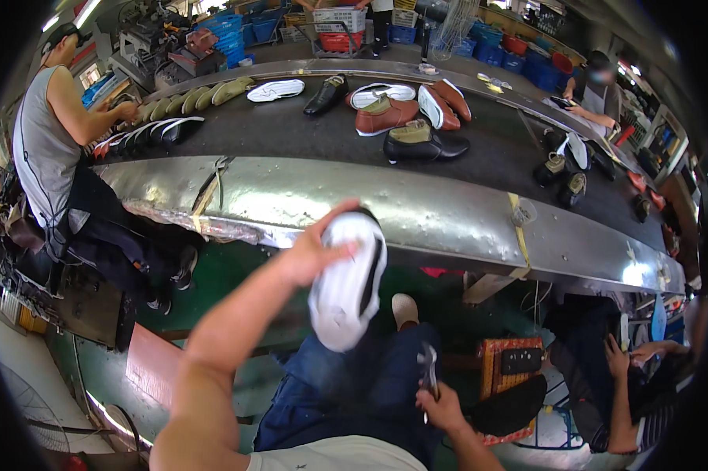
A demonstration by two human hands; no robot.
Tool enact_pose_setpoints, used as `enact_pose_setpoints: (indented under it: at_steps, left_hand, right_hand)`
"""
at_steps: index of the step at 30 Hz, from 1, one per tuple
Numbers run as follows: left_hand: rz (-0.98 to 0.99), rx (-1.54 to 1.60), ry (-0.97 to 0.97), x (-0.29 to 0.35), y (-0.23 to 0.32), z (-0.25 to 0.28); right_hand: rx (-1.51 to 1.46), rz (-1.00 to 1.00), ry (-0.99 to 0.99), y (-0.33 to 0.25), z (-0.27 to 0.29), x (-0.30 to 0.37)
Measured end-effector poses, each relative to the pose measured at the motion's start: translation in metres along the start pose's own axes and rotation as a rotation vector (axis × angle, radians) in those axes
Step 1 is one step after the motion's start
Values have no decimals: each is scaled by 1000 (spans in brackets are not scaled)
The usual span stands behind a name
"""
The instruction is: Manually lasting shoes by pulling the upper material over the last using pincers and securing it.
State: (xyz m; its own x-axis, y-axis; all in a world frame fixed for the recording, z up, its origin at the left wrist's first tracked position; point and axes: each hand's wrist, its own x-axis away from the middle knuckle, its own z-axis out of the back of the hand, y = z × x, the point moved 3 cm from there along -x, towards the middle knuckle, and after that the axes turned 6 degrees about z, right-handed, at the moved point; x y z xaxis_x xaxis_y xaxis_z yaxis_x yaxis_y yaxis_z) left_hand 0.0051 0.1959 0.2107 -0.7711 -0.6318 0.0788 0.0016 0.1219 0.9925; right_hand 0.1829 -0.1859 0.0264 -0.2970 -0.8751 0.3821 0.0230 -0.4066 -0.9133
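Note:
My left hand [316, 253] is wrapped round a shoe [346, 294] and holds it up over my lap, its white sole facing me. A strip of dark upper shows along the sole's right side and at the top. Lower down, beside my right thigh, my right hand [443, 407] is closed on metal pincers [428, 369]. Their head points up, away from the palm, and stands apart from the shoe.
Ahead runs a dark conveyor belt [307, 141] with a metal edge [315, 188], carrying brown shoes [387, 118], a black shoe [423, 146] and a white sole [275, 90]. A worker [52, 149] stands left; another person's arm [622, 385] is at right. Beside me is a phone [520, 361].

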Motion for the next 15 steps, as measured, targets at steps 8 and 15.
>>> enact_pose_setpoints:
  at_steps: [8, 15]
  left_hand:
    - [65, 96, -81, 86, -159, -97]
    - [50, 70, -110, 90, -159, -101]
  right_hand:
    - [197, 191, -124, -101, -12, 27]
    - [-184, 26, -196, -78, -44, 23]
